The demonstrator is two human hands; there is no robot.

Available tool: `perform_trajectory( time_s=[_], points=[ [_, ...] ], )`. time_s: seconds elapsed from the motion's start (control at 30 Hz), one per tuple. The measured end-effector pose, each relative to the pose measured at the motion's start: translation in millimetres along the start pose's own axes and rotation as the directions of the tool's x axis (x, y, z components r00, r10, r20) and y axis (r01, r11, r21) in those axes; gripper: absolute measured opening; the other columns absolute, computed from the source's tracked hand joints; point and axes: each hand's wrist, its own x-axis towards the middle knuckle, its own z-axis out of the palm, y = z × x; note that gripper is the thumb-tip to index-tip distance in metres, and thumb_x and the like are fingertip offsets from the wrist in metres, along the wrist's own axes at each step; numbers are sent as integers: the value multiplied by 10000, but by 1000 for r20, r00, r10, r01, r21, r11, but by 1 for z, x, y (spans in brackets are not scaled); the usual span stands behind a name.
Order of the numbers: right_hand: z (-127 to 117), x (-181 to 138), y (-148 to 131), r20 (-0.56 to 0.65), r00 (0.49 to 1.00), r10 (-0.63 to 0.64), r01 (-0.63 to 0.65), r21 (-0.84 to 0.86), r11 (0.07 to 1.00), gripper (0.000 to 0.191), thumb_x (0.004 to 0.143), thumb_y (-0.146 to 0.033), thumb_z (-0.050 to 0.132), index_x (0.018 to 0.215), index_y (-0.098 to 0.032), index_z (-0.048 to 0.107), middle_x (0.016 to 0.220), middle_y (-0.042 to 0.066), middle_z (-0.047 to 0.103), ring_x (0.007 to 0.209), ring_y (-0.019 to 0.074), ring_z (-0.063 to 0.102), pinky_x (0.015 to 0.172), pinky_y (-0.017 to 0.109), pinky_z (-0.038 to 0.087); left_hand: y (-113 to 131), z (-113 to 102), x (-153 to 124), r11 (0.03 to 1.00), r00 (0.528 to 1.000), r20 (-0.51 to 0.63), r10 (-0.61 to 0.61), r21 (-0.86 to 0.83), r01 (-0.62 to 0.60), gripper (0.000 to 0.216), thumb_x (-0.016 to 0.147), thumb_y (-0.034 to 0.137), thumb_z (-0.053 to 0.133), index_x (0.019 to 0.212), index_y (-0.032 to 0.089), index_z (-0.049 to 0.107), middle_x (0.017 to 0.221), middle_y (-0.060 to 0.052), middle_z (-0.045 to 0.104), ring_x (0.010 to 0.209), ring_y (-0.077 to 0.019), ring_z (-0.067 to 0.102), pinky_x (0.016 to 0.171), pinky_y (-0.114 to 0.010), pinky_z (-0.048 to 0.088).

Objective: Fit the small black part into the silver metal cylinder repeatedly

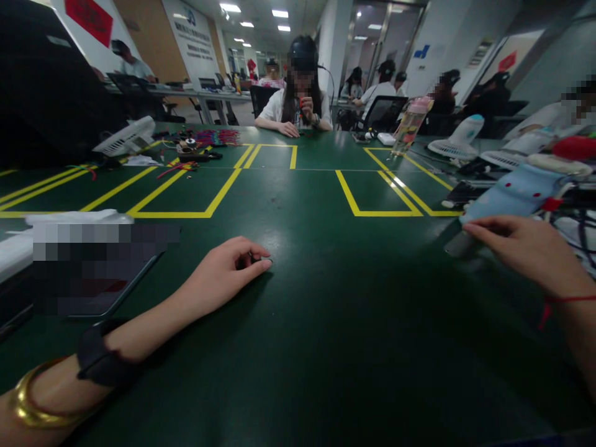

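My left hand (235,266) rests on the green tabletop (316,323), its thumb and fingers closed in a pinch. At the fingertips a small dark thing shows a little, too small to name. Off to the right, my right hand (526,251) grips a small flat grey object (460,244) between thumb and fingers, slightly above the table. Most of that object's near end is hidden by the fingers. Just beyond my right hand lies a light blue item with red dots (512,186).
At the left lie a dark tablet-like device (135,285) and white material (79,217). Yellow tape lines (172,215) mark the table. Farther off are a white fan (128,136), coloured wires (218,138) and a bottle (410,127). A person (302,93) sits opposite.
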Motion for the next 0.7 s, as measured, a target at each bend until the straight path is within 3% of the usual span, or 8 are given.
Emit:
perform_trajectory(
  time_s=[0.43, 0.57, 0.7],
  points=[
    [-5, 3, 5, -20, 993, 117, -117, -11, 993, 355, 763, -514, 579, 963, -248, 703, 845, 41, 677, 740, 171, 565, 659, 291, 383, 1, -2, -2, 999, 1000, -1, -12, -43, 12, 319, 841, 506, 570, 996, 245, 666, 864, -10, 612, 710, -159, 554, 616, -288, 439],
    [-4, 5, 9, 37, 992, 118, -120, 40, 992, 369, 704, -541, 625, 966, -295, 710, 857, 17, 681, 751, 180, 582, 684, 307, 394, 0, -1, -2, 999, 1000, 0, -9, -46, 9, 310, 841, 504, 573, 991, 250, 667, 852, -3, 613, 706, -156, 550, 614, -284, 438],
    [0, 6, 12, -22, 988, 153, -150, 122, 981, 415, 652, -584, 642, 924, -278, 708, 828, 17, 676, 757, 193, 594, 680, 321, 412, -1, -2, -2, 999, 1000, 5, -9, -31, 9, 316, 842, 510, 569, 995, 251, 665, 870, -8, 610, 712, -160, 552, 618, -289, 440]
  ],
)
